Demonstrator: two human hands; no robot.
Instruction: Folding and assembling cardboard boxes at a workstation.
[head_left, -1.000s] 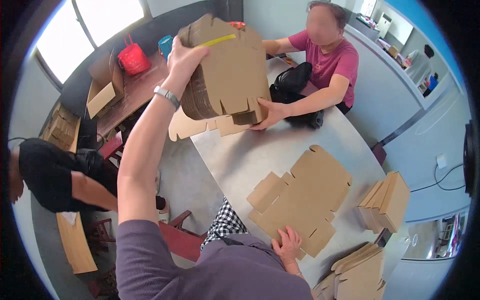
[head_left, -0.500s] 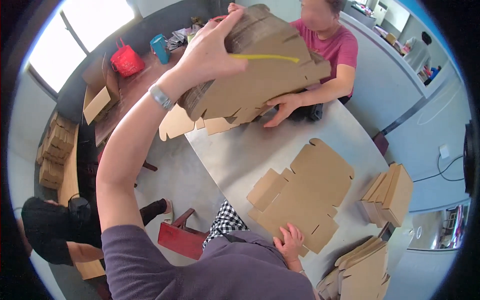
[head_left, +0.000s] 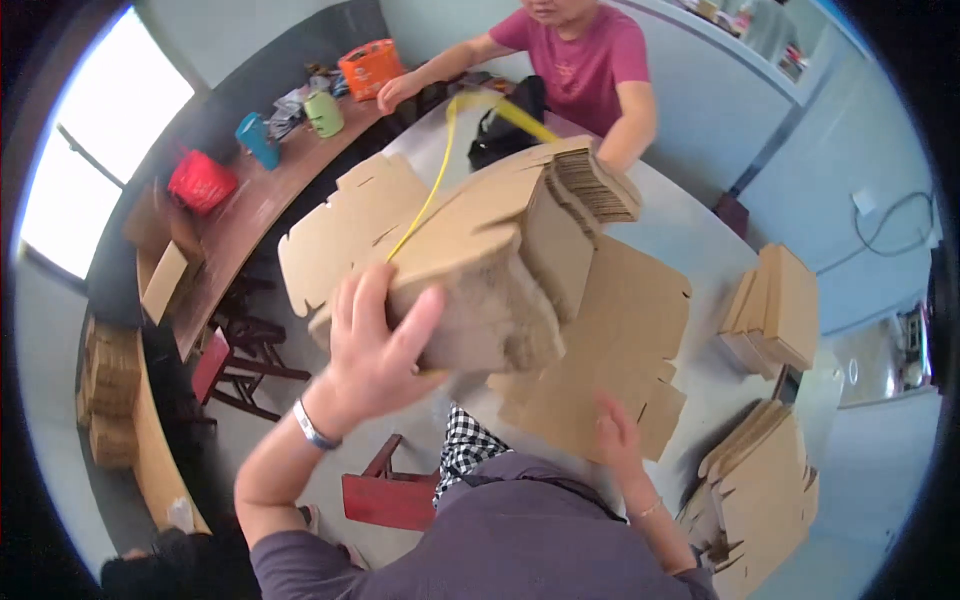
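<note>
My left hand (head_left: pixel 375 345) grips the near end of a thick bundle of flat cardboard box blanks (head_left: pixel 470 225), tilted above the metal table. A yellow strap (head_left: pixel 432 195) rises from the bundle in a loose loop. Beneath and to the right lies a single flat box blank (head_left: pixel 630 310), partly covered by the bundle. Over its near edge is my right hand (head_left: pixel 620 440), slightly blurred, fingers stretched out and holding nothing. Another flat blank (head_left: pixel 350 225) shows left of the bundle. Across the table, a person in a pink shirt (head_left: pixel 585 70) has one hand behind the bundle's far end.
Folded cartons (head_left: pixel 780 305) stand at the table's right side, with a pile of cardboard blanks (head_left: pixel 755 490) nearer me. A red stool (head_left: pixel 390 498) is at my left. Bags and a blue cup (head_left: pixel 258 140) sit on the wooden bench behind. A black bag (head_left: pixel 500 135) lies at the far side.
My left hand has brought the bundle down and nearer over the table. My right hand has lifted off the flat blank. The other person's one arm now reaches left; the strap hangs looser.
</note>
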